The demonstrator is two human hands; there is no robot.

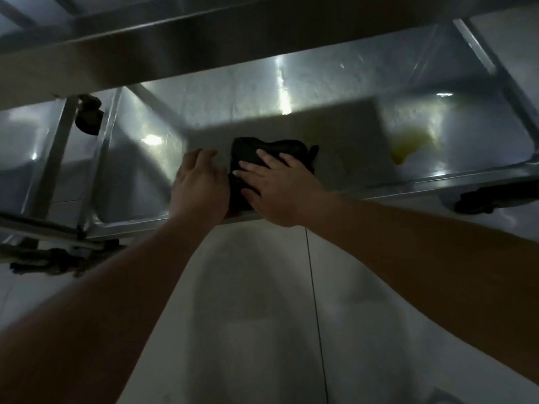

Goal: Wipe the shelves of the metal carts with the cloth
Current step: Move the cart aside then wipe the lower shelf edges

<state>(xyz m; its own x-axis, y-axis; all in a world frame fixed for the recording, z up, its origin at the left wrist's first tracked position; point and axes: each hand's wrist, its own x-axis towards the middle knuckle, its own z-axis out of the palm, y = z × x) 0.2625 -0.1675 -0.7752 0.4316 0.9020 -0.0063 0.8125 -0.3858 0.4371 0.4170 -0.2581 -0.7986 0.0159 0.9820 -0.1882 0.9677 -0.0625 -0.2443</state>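
**Q:** Reading from the left, what stands beyond your fingers on that side?

**A:** Well to the left of my left fingers, a cart upright (59,158) rises from the lower shelf (140,182), with a dark caster (89,118) near its top end. I leave that part alone; the cloth is not there.

**Q:** And your left hand?

**A:** My left hand (199,182) lies flat on the shelf, fingers together and extended, gripping nothing. Its fingertips touch the metal just left of the cloth (262,153). I judge it is there to brace me and to stop the cloth sliding leftward.

**Q:** Where is the cloth itself?

**A:** The dark cloth sits bunched on the shelf between my two hands, partly under my right hand (280,188). Those fingers are spread wide and pressed flat on top of it, not curled around it. A flat palm gives even pressure for wiping, which is why I hold it so.

**Q:** What lies past your right fingers?

**A:** Well to the right of them, on the same shelf, a yellowish smear (411,144) shows. I take it as the likely next target, though blur leaves its nature unclear.

**Q:** And above the fingertips?

**A:** The upper shelf edge (204,48) overhangs, shading the work area, so I reach in low beneath it.
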